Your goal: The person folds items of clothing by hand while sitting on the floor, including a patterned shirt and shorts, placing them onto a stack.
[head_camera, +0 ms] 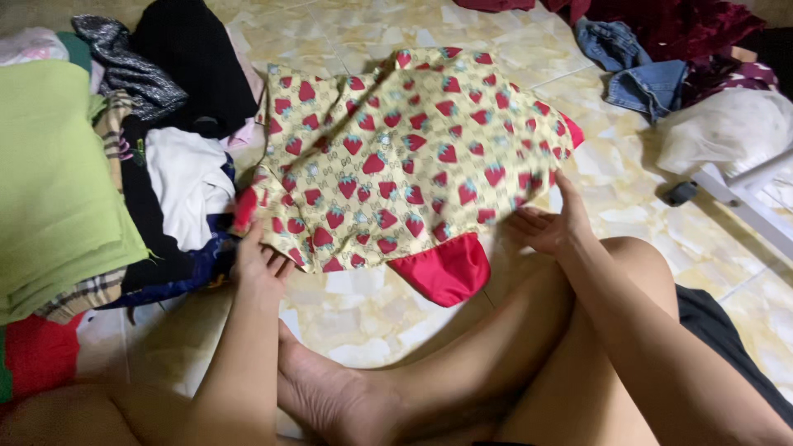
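A glossy floor of cream and pale yellow marbled tiles, crossed by thin grout lines, fills the view under soft, even light. Along its left edge lies a heap of folded and loose clothes: a lime green folded cloth, a white garment, a black garment and a grey speckled knit. At the far right corner lie crumpled blue denim jeans beside dark red velvet fabric. By the right edge, a white bundle rests on a white furniture frame.
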